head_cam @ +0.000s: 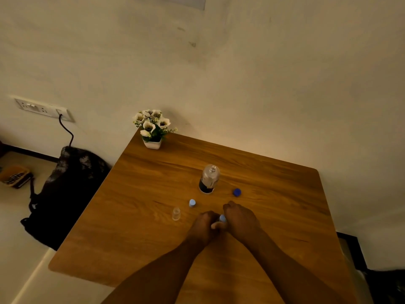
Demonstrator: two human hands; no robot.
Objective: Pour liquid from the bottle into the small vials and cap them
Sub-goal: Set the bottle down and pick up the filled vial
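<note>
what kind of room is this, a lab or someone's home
Most likely a home room, not a lab: a wooden table against a plain wall, a small pot of artificial flowers on its corner, and a backpack on the floor beneath a wall socket panel.

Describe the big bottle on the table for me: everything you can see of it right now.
The bottle stands upright near the middle of the wooden table, beyond both hands, which do not touch it. It looks like clear plastic with a dark label band round its lower part. Its mouth is open, with no cap on; a dark blue cap lies apart on the table to its right. Nothing touches it but the tabletop. The liquid level cannot be made out in this dim light.
</note>
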